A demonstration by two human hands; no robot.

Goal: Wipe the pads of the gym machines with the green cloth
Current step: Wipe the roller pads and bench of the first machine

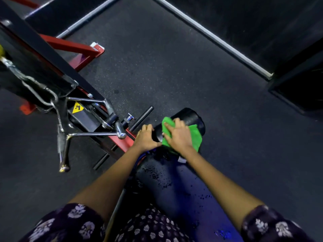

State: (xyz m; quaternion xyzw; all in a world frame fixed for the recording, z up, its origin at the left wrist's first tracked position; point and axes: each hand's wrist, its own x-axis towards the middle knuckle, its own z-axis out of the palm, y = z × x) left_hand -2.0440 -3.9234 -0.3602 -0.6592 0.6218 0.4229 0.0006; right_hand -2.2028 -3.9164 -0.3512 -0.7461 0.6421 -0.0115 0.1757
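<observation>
The green cloth (181,137) is spread over the near side of a black roller pad (189,119), which serves here as the landmark, and is pressed against it by the right hand (177,135) with the fingers laid flat and fanned wide across the fabric, nothing being pinched. The left end of the roller pad is touched by the left hand (146,137), whose fingers are held together and nearly straight along the pad's end cap, the thumb stretched toward the cloth. Just nearer than the roller pad, a long black seat pad (176,184) is seen, flecked with wet drops. To the left of the roller pad a red frame bar (122,141) and a black footrest rod (141,117) are found, and further left a chrome cable handle (83,133) is hung beside a yellow warning sticker (76,107). The dark rubber floor (166,67) is spread beyond the roller pad
</observation>
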